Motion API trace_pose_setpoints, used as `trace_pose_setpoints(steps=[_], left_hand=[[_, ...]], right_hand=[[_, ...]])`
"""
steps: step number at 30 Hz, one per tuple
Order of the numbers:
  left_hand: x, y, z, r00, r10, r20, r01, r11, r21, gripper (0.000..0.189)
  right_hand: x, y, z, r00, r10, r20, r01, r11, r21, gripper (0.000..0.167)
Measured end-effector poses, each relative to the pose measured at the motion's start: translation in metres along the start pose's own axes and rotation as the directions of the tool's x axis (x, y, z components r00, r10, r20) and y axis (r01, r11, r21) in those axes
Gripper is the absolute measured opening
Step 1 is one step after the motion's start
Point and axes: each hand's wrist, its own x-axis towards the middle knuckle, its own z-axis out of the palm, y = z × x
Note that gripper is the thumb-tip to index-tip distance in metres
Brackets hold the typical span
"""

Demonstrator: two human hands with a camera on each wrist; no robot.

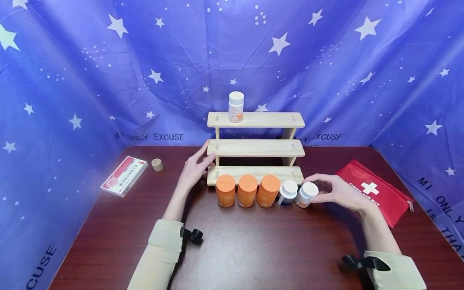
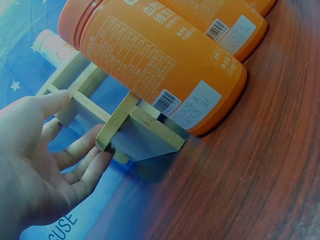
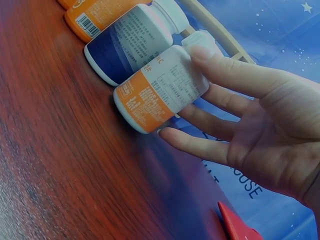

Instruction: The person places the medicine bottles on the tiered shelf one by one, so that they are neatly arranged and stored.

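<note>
A three-tier wooden shelf [image 1: 256, 148] stands at the back of the table. My left hand [image 1: 192, 171] grips its left end; in the left wrist view the thumb lies at one tier and the fingertips touch the end of a lower one. My right hand [image 1: 338, 192] holds a small white-and-orange pill bottle [image 3: 160, 90], thumb at the white cap and fingers behind it. That bottle stands at the right end of a row before the shelf. Beside it are a white-and-navy bottle [image 3: 131, 44] and three orange bottles [image 1: 247, 192]. Another white-and-orange bottle [image 1: 236, 107] sits upright on the top tier.
On the right of the table lies a red first aid kit pouch [image 1: 378, 193]. A white-and-red medicine box [image 1: 124, 176] and a small light-coloured cylinder [image 1: 157, 164] are at the left. Behind the table hangs a blue star-patterned cloth [image 1: 174, 60].
</note>
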Motion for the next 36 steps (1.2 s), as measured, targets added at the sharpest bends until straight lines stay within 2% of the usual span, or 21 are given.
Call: trace_pose_setpoints(steps=[8, 16, 22, 27, 36], left_hand=[[0.000, -0.001, 0.000, 1.000, 0.004, 0.005, -0.004, 1.000, 0.005, 0.063], [0.002, -0.001, 0.000, 1.000, 0.003, 0.005, -0.003, 1.000, -0.001, 0.064], [0.001, 0.000, -0.001, 1.000, -0.011, 0.015, 0.011, 1.000, -0.018, 0.064], [0.001, 0.000, 0.000, 1.000, -0.017, 0.019, 0.017, 1.000, -0.018, 0.064], [0.000, 0.000, -0.001, 1.000, -0.010, 0.004, 0.010, 1.000, -0.007, 0.063]], right_hand=[[-0.004, -0.004, -0.002, 1.000, -0.011, -0.013, 0.011, 1.000, 0.024, 0.045], [-0.004, -0.016, -0.016, 0.998, -0.064, -0.021, 0.063, 0.997, -0.046, 0.046], [-0.001, -0.035, -0.026, 0.998, -0.052, -0.045, 0.049, 0.997, -0.063, 0.047], [0.005, -0.054, -0.035, 0.993, -0.063, -0.101, 0.053, 0.994, -0.098, 0.048], [0.020, -0.085, -0.045, 0.983, -0.006, -0.186, -0.006, 0.998, -0.065, 0.046]])
